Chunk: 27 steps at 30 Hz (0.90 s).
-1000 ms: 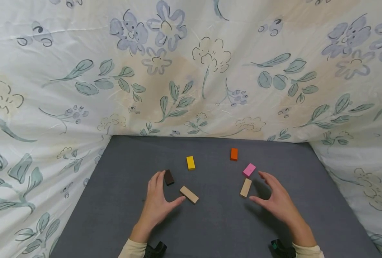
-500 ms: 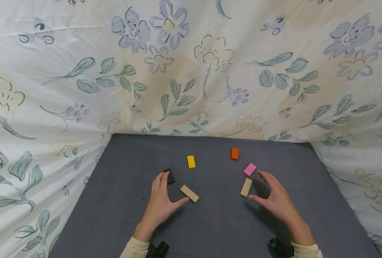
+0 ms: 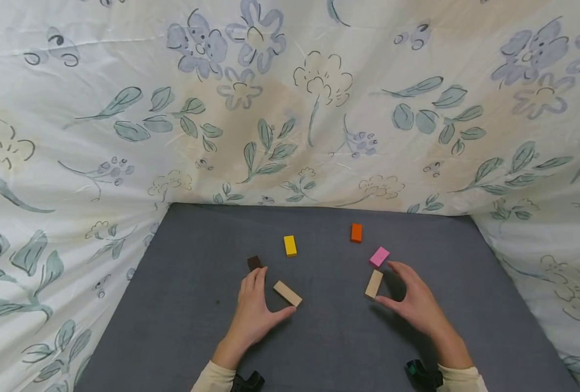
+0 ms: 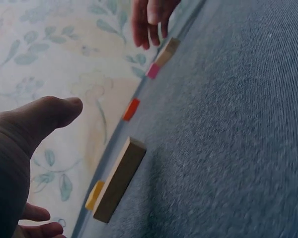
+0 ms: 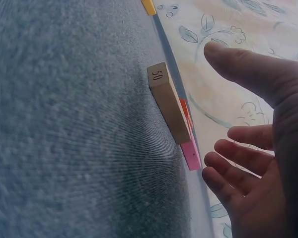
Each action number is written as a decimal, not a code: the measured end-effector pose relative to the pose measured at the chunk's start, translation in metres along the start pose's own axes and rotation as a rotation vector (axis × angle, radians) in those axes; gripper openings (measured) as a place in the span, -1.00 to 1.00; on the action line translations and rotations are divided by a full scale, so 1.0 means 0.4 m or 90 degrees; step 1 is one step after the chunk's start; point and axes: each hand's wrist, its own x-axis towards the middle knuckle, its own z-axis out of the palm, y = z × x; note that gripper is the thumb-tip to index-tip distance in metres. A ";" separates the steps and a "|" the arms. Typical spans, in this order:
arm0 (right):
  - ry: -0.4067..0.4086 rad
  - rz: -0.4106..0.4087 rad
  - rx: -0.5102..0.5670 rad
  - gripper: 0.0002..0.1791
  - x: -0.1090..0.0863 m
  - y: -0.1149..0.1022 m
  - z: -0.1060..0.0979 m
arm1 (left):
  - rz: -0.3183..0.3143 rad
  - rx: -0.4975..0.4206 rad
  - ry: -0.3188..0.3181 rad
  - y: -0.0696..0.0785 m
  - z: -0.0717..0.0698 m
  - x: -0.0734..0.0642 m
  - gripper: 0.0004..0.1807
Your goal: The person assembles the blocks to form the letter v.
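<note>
My left hand (image 3: 257, 312) hovers beside a plain wooden block (image 3: 287, 294), its thumb and fingers spread apart around the block's left side with nothing between them. The left fingertips overlap the near end of a dark brown block (image 3: 254, 262) in the head view. On the right, my right hand (image 3: 416, 302) is also spread, thumb tip close to the lower end of a second wooden block (image 3: 373, 284). That block shows the number 50 on its end (image 5: 158, 74) in the right wrist view. A pink block (image 3: 379, 256) lies just beyond it, near the right fingertips.
Farther back lie a yellow block (image 3: 290, 246) and an orange block (image 3: 356, 233). All the blocks sit on a dark grey cloth surface (image 3: 329, 337). A floral curtain (image 3: 319, 163) hangs behind it and along both sides.
My left hand has moved right and slightly nearer, from beside the dark brown block toward the left wooden block. My right hand has shifted only slightly left. The blocks stay in place.
</note>
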 end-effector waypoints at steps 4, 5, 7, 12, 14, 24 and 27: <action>0.002 -0.003 0.003 0.07 0.004 0.001 0.005 | 0.001 -0.015 0.003 0.007 0.007 0.003 0.26; 0.003 -0.004 0.003 0.07 0.005 0.001 0.007 | 0.000 -0.016 0.002 0.008 0.008 0.005 0.25; 0.006 -0.007 0.005 0.06 0.006 0.003 0.010 | -0.004 -0.016 -0.001 0.011 0.010 0.007 0.25; 0.008 -0.007 0.008 0.04 0.009 0.007 0.016 | -0.014 -0.015 -0.002 0.013 0.018 0.011 0.25; 0.006 -0.007 0.008 0.04 0.010 0.007 0.018 | -0.017 -0.014 -0.002 0.013 0.022 0.011 0.24; -0.001 -0.008 0.016 0.01 0.014 0.016 0.030 | -0.027 -0.024 -0.004 0.006 0.045 0.012 0.21; -0.006 -0.008 0.016 0.01 0.014 0.020 0.033 | -0.027 -0.022 -0.004 0.003 0.054 0.011 0.20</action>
